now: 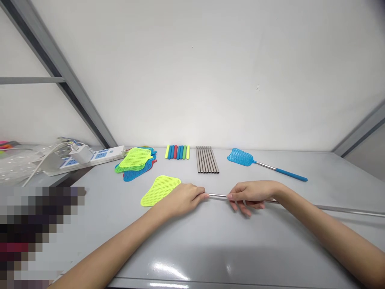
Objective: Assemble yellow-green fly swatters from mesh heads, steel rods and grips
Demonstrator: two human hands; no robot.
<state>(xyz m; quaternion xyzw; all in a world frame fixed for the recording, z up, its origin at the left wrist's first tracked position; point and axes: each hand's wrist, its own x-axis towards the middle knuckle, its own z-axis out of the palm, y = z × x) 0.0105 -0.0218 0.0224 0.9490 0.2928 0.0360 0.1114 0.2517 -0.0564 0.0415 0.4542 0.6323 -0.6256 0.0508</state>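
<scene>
A bright yellow perforated fly swatter head [161, 191] lies low over the grey table, its narrow end hidden under my left hand [187, 199]. The fingers of that hand are closed around the joint between the head and a thin metal telescopic rod [217, 195]. Thumb and index finger of my right hand [252, 194] pinch the same rod a short way to the right, while the other fingers hang loosely below. The rod passes behind my right wrist and runs, long and extended, out of the right edge of the view.
Stacked swatter heads [135, 158] lie at back left beside a white power strip [99, 155]. Several coloured grips [177, 152] and short metal rods [207, 160] stand in rows at the back. Right of them rests a complete blue swatter [240, 157]. A blurred-out person [39, 233] is at left.
</scene>
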